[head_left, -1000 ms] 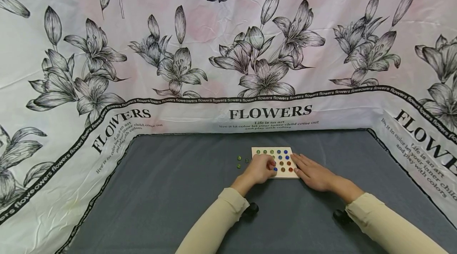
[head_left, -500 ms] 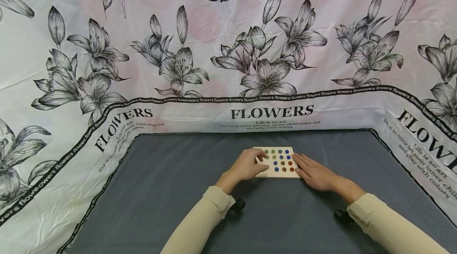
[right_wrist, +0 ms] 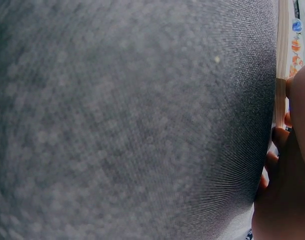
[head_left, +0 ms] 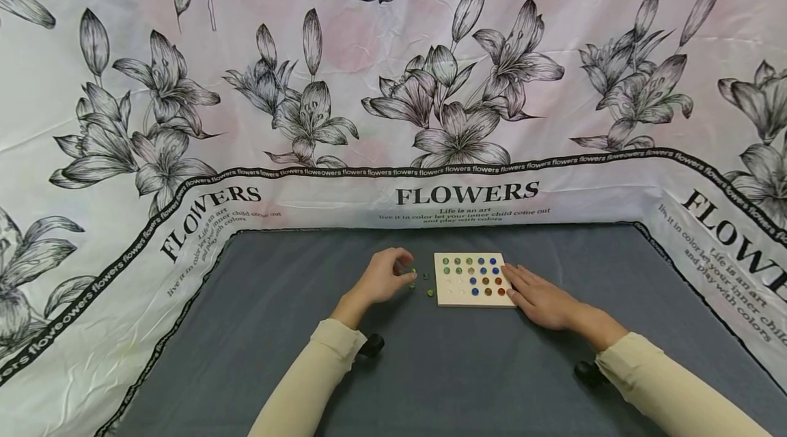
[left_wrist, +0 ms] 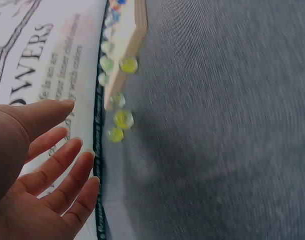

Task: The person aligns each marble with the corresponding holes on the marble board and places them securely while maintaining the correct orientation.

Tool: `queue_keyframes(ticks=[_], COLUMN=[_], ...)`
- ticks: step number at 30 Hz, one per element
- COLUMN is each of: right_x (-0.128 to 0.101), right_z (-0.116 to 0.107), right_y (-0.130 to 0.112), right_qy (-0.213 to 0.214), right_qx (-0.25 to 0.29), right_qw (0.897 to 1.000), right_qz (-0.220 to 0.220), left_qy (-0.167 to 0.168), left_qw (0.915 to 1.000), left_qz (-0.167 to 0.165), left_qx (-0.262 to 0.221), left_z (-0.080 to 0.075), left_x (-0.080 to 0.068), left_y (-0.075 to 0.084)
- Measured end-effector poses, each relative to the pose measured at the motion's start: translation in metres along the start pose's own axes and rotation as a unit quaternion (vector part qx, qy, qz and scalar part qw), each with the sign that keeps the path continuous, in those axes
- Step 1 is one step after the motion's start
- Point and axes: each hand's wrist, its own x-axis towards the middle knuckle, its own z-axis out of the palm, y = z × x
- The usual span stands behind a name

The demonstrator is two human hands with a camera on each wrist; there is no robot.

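Observation:
A small wooden board (head_left: 447,298) with rows of round hollows lies on the grey cloth. Green, blue, orange and red marbles (head_left: 486,272) fill its upper and right hollows, while the lower left ones are bare. My left hand (head_left: 396,268) hovers just left of the board, over loose green marbles (head_left: 425,276). In the left wrist view its fingers (left_wrist: 67,172) are relaxed and hold nothing, with the yellow-green marbles (left_wrist: 123,119) beyond them beside the board's edge (left_wrist: 135,37). My right hand (head_left: 525,290) lies flat against the board's right side (right_wrist: 281,60).
The grey cloth (head_left: 277,328) covers the table. A white sheet printed with black flowers and the word FLOWERS (head_left: 467,192) rises at the back and both sides. Cream sleeves (head_left: 664,389) cover both forearms.
My left hand has drawn left off the board's lower left part and now sits over the loose marbles on the cloth. The right hand has stayed in place.

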Motion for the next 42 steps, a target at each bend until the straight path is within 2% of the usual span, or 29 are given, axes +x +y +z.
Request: queue_keyframes(ticks=[11,16,23,30,35,42], right_x=[0.000,0.000,0.000,-0.001,0.000,-0.001], right_z=[0.000,0.001,0.000,-0.001,0.002,0.007], right_y=[0.001,0.001,-0.001,-0.001,0.003,0.008], right_qy=[0.002,0.006,0.003,0.001,0.011,0.031], right_qx=[0.002,0.003,0.003,-0.001,0.005,0.001], right_qw=[1.000,1.000,1.000,1.000,1.000,0.999], right_qz=[0.001,0.001,0.002,0.003,-0.007,-0.025], left_qy=[-0.014,-0.019,-0.021,-0.018,-0.018,-0.012], left_qw=[0.9995,0.9986,0.9981,0.9972,0.9970,0.9981], left_qz=[-0.019,-0.033,-0.050,-0.059,-0.066,-0.056], left_qx=[-0.021,-0.036,-0.028,-0.043,-0.037,-0.025], left_z=[0.001,0.005,0.011,0.013,0.016,0.015], left_x=[0.007,0.013,0.023,0.024,0.026,0.025], left_y=[-0.016,-0.018,-0.022,-0.023,-0.024,-0.024])
